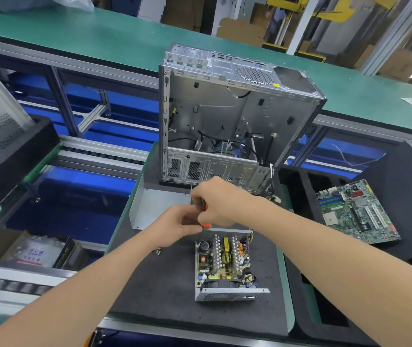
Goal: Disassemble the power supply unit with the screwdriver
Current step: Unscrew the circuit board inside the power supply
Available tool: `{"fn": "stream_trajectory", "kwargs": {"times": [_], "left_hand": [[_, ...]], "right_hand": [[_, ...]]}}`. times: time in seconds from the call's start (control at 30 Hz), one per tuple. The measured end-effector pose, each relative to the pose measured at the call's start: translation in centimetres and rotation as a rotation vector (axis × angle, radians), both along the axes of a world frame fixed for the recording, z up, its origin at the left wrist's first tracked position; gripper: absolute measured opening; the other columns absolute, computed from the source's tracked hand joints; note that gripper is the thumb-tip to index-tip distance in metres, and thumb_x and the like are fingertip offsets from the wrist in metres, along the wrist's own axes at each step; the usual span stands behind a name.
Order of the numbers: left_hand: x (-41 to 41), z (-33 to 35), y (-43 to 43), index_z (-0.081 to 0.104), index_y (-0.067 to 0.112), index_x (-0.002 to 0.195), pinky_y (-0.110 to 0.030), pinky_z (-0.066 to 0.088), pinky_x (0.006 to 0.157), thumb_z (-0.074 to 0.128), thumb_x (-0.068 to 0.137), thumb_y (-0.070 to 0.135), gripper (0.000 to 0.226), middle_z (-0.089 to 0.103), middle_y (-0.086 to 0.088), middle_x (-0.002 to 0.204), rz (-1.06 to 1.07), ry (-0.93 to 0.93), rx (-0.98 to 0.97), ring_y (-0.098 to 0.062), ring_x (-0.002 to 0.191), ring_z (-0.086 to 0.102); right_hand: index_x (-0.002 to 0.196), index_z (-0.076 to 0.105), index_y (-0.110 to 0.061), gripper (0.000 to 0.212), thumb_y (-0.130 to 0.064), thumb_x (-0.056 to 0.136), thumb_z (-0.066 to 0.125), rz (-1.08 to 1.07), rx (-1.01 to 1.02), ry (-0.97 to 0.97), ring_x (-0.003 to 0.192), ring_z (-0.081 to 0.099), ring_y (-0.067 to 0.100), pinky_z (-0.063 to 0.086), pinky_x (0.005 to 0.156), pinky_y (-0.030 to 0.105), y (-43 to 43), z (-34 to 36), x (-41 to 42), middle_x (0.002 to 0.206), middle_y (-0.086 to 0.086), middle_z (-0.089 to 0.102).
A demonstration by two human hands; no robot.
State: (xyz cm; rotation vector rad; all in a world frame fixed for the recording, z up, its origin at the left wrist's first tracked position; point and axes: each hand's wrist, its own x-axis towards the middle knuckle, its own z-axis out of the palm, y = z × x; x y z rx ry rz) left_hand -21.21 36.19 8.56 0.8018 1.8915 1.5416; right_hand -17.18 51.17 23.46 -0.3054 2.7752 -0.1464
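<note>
The power supply unit point(225, 266) lies open on the dark foam mat, its circuit board with coils, heatsinks and a capacitor exposed. Its grey sheet-metal cover point(154, 209) lies to the upper left. My right hand point(215, 201) grips the screwdriver point(204, 214) by its orange and black handle, above the unit's far edge; the thin shaft sticks up past my knuckles. My left hand point(177, 225) meets it there, its fingers curled at the handle's lower end.
An emptied computer case point(225, 116) stands upright behind the unit. A motherboard point(355, 211) lies on black foam at the right. A few small screws point(158, 251) lie on the mat at the left. Conveyor rails and a black tray flank the left side.
</note>
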Motion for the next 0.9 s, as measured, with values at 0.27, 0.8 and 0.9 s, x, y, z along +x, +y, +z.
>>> {"fn": "stream_trajectory", "kwargs": {"times": [0.27, 0.8, 0.9], "left_hand": [[-0.1, -0.1, 0.2, 0.075, 0.03, 0.115, -0.016, 0.052, 0.095, 0.068, 0.098, -0.001, 0.036, 0.081, 0.005, 0.109, 0.008, 0.008, 0.02, -0.011, 0.109, 0.075], [-0.1, -0.3, 0.1, 0.076, 0.02, 0.11, -0.026, 0.055, 0.098, 0.075, 0.095, 0.004, 0.022, 0.081, 0.002, 0.11, 0.025, -0.012, 0.017, -0.014, 0.108, 0.075], [-0.2, -0.3, -0.1, 0.075, 0.016, 0.1, -0.024, 0.055, 0.093, 0.079, 0.091, 0.016, 0.01, 0.08, -0.002, 0.103, 0.027, -0.046, 0.031, -0.011, 0.1, 0.074]], "right_hand": [[0.089, 0.063, -0.017, 0.012, -0.016, 0.079, 0.07, -0.019, -0.027, 0.016, 0.088, 0.064, 0.025, 0.054, 0.062, 0.035, 0.4, -0.5, 0.1, 0.093, 0.002, 0.066], [0.084, 0.059, -0.02, 0.016, -0.014, 0.077, 0.072, 0.045, -0.033, 0.017, 0.084, 0.061, 0.023, 0.052, 0.061, 0.034, 0.5, -1.5, -0.3, 0.084, -0.004, 0.06], [0.081, 0.064, -0.022, 0.013, -0.013, 0.078, 0.074, 0.175, -0.015, 0.001, 0.084, 0.058, 0.019, 0.051, 0.068, 0.032, 0.6, -1.4, -0.4, 0.076, -0.013, 0.055]]}}
